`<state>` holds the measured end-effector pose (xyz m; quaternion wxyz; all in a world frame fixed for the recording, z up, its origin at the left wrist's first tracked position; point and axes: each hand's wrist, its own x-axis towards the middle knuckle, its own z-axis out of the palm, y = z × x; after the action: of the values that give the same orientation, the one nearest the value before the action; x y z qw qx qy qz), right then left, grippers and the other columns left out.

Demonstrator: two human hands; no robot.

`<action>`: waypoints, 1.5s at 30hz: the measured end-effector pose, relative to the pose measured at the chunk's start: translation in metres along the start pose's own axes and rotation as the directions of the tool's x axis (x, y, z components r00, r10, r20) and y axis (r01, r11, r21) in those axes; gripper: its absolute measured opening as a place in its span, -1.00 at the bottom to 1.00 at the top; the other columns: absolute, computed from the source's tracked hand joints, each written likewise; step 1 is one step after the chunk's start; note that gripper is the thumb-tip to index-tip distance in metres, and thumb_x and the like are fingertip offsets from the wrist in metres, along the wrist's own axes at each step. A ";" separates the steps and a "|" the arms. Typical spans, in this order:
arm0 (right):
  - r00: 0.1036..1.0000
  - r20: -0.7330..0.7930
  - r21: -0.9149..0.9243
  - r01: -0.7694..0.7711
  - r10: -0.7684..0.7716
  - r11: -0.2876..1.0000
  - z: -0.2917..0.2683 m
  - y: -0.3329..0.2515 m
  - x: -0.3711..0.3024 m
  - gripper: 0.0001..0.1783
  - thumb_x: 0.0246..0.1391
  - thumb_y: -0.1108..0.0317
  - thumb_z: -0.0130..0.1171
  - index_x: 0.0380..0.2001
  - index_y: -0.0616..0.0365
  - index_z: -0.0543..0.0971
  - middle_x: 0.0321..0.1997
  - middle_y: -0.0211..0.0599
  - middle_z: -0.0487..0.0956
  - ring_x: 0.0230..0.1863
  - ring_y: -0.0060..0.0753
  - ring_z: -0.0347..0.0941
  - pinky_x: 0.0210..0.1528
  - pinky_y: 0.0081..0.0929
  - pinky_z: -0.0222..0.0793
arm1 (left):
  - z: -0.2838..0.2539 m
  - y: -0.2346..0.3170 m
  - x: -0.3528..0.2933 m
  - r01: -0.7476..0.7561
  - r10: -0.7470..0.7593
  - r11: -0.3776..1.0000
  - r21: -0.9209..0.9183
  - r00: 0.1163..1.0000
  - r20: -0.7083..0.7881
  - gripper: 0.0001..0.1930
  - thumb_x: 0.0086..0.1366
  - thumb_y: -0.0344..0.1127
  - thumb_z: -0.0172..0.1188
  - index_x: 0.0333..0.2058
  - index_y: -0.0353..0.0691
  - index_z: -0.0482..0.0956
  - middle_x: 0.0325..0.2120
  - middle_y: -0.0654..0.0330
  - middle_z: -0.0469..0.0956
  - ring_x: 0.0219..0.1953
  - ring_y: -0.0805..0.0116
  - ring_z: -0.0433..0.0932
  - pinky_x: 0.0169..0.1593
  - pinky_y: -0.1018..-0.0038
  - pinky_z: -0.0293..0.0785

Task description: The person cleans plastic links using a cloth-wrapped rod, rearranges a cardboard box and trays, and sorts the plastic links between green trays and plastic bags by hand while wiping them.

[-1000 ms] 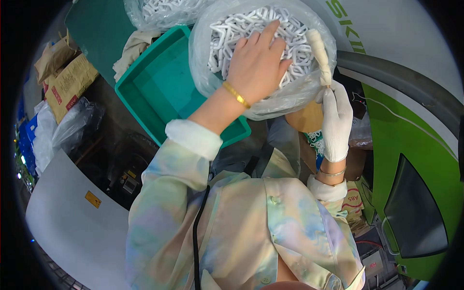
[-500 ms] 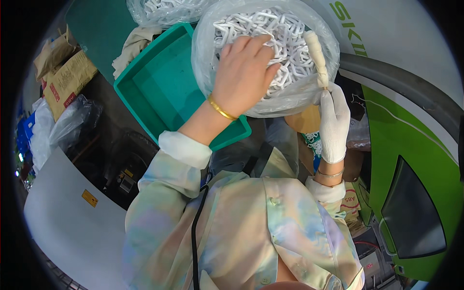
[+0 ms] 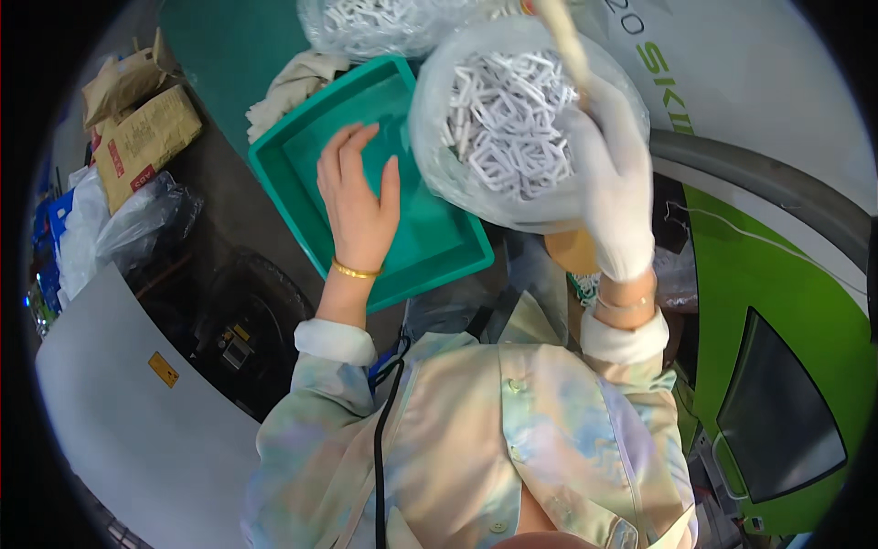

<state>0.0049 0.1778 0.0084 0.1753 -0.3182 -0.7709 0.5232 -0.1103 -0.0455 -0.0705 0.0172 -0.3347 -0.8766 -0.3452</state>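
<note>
My bare left hand (image 3: 358,206), a gold bangle at its wrist, is over a green plastic bin (image 3: 430,252) with its fingers apart and nothing in them. To the right of the bin sits a clear plastic bag (image 3: 437,169), its mouth spread wide, full of small white angular plastic pieces (image 3: 517,128). My right hand (image 3: 617,192) wears a white knitted glove and is over the bag's right side. It grips the lower end of a cream-coloured, knobbly wrapped stick (image 3: 562,37), which points up and away. Motion blurs the glove and the stick.
Another bag of white pieces (image 3: 370,32) lies behind the bin, beside a crumpled pale cloth (image 3: 293,87). Paper sacks (image 3: 146,142) stand on the left. A grey panel (image 3: 128,393) is at lower left; a green machine (image 3: 713,302) with a dark screen (image 3: 782,407) is at right.
My left hand has left the white pieces and moved left over the bin. The right hand has moved up and slightly left across the bag's edge, still holding the stick.
</note>
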 end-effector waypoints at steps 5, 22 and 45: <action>0.975 0.079 0.113 0.198 -0.207 0.974 0.099 0.001 0.063 -0.51 0.11 0.48 -0.01 0.16 0.32 0.40 -0.13 0.04 0.57 -0.05 -0.11 0.51 0.05 -0.34 0.37 | -0.033 -0.021 -0.040 0.131 -0.132 0.986 0.104 0.991 0.010 -0.50 0.22 -0.38 0.25 0.15 -0.24 0.39 0.17 -0.03 0.32 0.20 -0.09 0.29 0.25 0.09 0.21; 0.752 -0.354 -0.159 0.537 -0.556 0.828 0.138 0.006 0.029 -0.62 0.22 0.31 0.02 0.03 0.32 0.48 -0.25 0.01 0.58 -0.15 -0.02 0.56 -0.06 -0.16 0.45 | -0.030 -0.131 -0.178 0.853 -0.706 0.231 -0.469 0.478 0.522 -0.30 0.25 -0.42 0.30 0.30 -0.32 0.17 0.13 0.02 0.42 0.15 0.15 0.43 0.22 0.24 0.34; 0.779 -0.141 -0.127 -0.626 0.611 0.769 -0.064 0.340 -0.582 -0.66 0.27 0.14 -0.05 -0.22 0.14 0.61 -0.18 0.05 0.63 -0.07 0.14 0.53 0.04 -0.08 0.40 | -0.043 -0.157 -0.260 0.852 -0.856 0.353 -0.387 0.461 0.233 -0.13 0.33 0.50 -0.27 0.39 -0.02 0.14 0.33 0.20 0.26 0.30 0.19 0.29 0.27 0.19 0.24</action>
<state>0.5763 -0.0854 -0.2422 0.0010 -0.5913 -0.6551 0.4704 -0.0119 -0.3060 -0.1991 -0.2385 0.1774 -0.8147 -0.4980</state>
